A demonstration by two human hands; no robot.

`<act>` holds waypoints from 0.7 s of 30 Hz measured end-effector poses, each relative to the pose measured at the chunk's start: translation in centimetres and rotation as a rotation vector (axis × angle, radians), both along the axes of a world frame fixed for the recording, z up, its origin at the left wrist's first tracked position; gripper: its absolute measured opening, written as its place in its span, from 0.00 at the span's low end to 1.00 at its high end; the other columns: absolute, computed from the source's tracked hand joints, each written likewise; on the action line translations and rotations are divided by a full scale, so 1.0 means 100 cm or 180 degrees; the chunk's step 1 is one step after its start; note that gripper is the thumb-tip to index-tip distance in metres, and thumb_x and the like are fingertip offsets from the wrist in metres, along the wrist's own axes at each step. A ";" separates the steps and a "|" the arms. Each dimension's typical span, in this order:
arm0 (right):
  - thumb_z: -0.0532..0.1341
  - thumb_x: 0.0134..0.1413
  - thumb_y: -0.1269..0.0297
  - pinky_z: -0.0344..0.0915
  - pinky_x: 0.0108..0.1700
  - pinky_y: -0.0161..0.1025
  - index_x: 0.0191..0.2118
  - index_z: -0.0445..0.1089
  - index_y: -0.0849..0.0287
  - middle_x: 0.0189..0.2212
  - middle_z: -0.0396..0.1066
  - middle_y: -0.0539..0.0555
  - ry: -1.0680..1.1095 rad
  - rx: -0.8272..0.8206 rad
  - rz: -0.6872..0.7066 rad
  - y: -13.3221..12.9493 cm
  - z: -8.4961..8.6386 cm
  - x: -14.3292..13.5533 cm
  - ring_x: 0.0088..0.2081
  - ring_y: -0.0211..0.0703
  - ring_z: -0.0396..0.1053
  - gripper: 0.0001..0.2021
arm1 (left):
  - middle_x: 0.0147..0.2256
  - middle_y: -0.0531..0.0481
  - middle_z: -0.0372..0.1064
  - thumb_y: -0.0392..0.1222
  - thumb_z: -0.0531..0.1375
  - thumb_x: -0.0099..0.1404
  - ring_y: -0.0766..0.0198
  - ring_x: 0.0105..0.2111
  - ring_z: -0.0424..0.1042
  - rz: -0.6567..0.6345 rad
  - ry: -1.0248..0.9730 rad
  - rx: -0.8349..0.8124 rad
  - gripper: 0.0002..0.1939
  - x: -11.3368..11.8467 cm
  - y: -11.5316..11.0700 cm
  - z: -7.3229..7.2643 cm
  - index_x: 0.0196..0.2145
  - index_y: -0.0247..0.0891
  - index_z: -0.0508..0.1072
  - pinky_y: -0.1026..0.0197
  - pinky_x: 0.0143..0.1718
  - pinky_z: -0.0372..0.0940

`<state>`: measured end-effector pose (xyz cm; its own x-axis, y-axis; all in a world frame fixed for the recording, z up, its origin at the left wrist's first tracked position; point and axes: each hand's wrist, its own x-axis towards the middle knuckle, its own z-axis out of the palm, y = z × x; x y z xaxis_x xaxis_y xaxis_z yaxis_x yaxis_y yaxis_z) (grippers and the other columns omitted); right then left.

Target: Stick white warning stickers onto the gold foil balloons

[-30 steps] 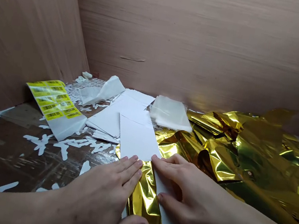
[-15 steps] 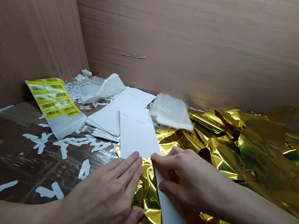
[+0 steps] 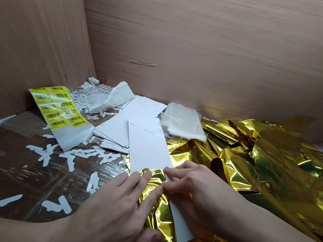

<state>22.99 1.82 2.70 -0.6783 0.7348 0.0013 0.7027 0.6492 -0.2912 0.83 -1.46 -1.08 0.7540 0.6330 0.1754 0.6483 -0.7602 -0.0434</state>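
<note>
A strip of shiny gold foil [image 3: 162, 214] lies folded over a long white card [image 3: 148, 145], whose far part is bare and whose right edge shows beside the foil. My left hand [image 3: 124, 210] lies on the foil with its fingers spread, fingertips near the foil's far edge, thumb lower down. From the right, my right hand [image 3: 190, 186] touches the foil's far right corner and the card with two stretched fingertips, slightly apart. Its thumb is hidden, and no grip shows. Beneath the card's far end are more white cards [image 3: 112, 127], loosely stacked.
A large crumpled gold foil sheet [image 3: 278, 161] covers the right side. Clear plastic sleeves [image 3: 184, 120] lie behind the cards. At left are a sheet of yellow barcode labels [image 3: 61, 106] and white paper scraps [image 3: 57, 205]. Wooden panels [image 3: 193, 39] stand at the back and left.
My left fingers have spread apart and shifted over the foil. My right hand's fingers have moved slightly, now with two tips at the foil's corner. The card and foil look nearly unmoved.
</note>
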 end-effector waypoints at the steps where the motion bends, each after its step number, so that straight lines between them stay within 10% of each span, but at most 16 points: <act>1: 0.58 0.65 0.69 0.65 0.48 0.43 0.33 0.80 0.55 0.38 0.79 0.55 -0.0029 0.0039 0.0023 -0.001 -0.001 0.000 0.40 0.46 0.73 0.13 | 0.63 0.30 0.65 0.60 0.50 0.73 0.40 0.58 0.68 0.0038 -0.0028 0.0040 0.34 -0.001 -0.001 0.000 0.66 0.32 0.66 0.42 0.55 0.65; 15: 0.60 0.59 0.69 0.68 0.53 0.46 0.42 0.81 0.55 0.49 0.77 0.59 0.0221 0.0139 -0.0290 0.000 0.000 -0.001 0.48 0.51 0.74 0.12 | 0.60 0.30 0.68 0.55 0.49 0.73 0.40 0.55 0.69 0.0124 -0.0210 -0.0082 0.32 0.001 -0.002 -0.004 0.65 0.32 0.68 0.42 0.53 0.68; 21: 0.66 0.48 0.72 0.74 0.44 0.42 0.68 0.61 0.60 0.52 0.75 0.63 0.1624 -0.0617 -0.1394 0.040 -0.019 -0.004 0.41 0.44 0.76 0.38 | 0.59 0.30 0.69 0.54 0.50 0.74 0.39 0.59 0.67 -0.0030 -0.0285 0.0142 0.30 0.000 -0.003 -0.009 0.63 0.31 0.71 0.42 0.55 0.66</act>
<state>22.58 5.85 0.79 -0.2692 0.9596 0.0822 0.6325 0.2405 -0.7363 0.80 -1.74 -1.95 0.7401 0.6159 0.2701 0.6438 -0.7650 -0.0195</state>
